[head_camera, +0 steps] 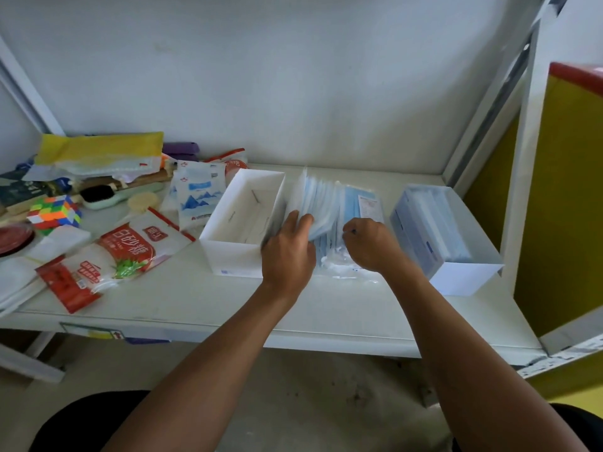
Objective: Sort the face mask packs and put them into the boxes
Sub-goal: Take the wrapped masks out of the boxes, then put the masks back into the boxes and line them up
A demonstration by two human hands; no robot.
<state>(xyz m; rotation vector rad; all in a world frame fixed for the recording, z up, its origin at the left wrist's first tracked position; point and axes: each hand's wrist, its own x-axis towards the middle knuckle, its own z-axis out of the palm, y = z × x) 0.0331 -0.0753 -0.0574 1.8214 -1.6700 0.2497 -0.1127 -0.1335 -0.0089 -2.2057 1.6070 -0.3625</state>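
Two hands at frame centre: my left hand point(287, 246) grips a fanned stack of face mask packs point(321, 203) on the counter point(182, 298); right hand point(370, 244) closed, contents unclear. Next, I judge: into the empty white box point(228, 252).

Glossy film, matt card and painted surfaces on the pale bench point(182, 298)

The stack of blue face mask packs point(329, 203) was wrapped in clear, shiny plastic film that caught the light along its edges. The open white box on the left point(228, 252) and the white box on the right holding packs point(463, 275) looked like smooth matt cardboard. The bench top appeared smooth, painted and faintly sheened, with scuffs near its front edge. The red-and-white sugar bag point(143, 246) was glossy plastic, wrinkled. The multicoloured puzzle cube point(54, 213) looked like hard shiny plastic. The wall point(293, 76) behind was matt and slightly blotchy.
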